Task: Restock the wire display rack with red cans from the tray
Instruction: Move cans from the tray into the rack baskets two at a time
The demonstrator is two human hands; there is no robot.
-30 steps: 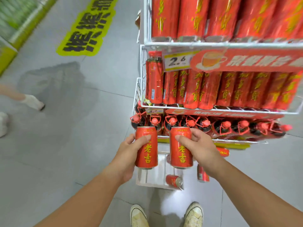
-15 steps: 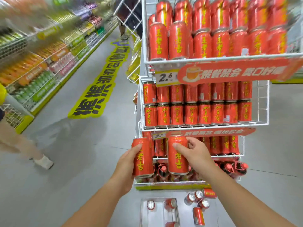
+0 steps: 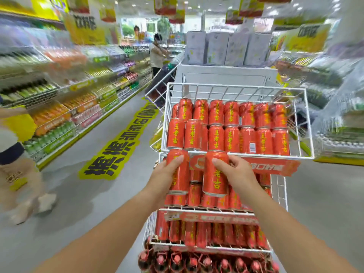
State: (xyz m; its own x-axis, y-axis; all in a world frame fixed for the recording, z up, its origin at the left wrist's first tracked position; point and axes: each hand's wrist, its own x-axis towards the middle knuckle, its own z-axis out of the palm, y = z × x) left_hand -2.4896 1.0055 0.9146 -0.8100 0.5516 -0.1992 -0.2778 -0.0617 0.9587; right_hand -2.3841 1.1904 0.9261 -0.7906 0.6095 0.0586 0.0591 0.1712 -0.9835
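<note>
Both bare forearms are stretched forward from the lower corners of the view and are drawn in toward each other at the wrists. The left hand [image 3: 164,179] is wrapped round a red can [image 3: 179,174]: the thumb is laid across the can's front near its top, and the other fingers are hidden behind it. The right hand [image 3: 240,174] is clamped on a second can [image 3: 215,175], with the thumb pressed on the front below the rim and the curled fingers seen at the can's right side. Both cans are held upright, side by side and slightly apart, with their yellow lettering turned toward the camera.

The tops of the two held cans are raised level with the front lower wire of the top basket [image 3: 236,91] of the white wire rack [image 3: 197,209]. Above the hands, the basket is filled with two tiers of stocked cans [image 3: 232,134]. A red sign strip [image 3: 275,167] is fixed just right of the right hand. Behind and below the hands, more cans [image 3: 197,194] are stacked on the middle shelf, and red-capped bottles [image 3: 195,262] are lined along the bottom. Well left of the left hand, a yellow floor sticker [image 3: 118,150] is laid in the aisle, and a blurred passer-by [image 3: 17,150] is seen.
</note>
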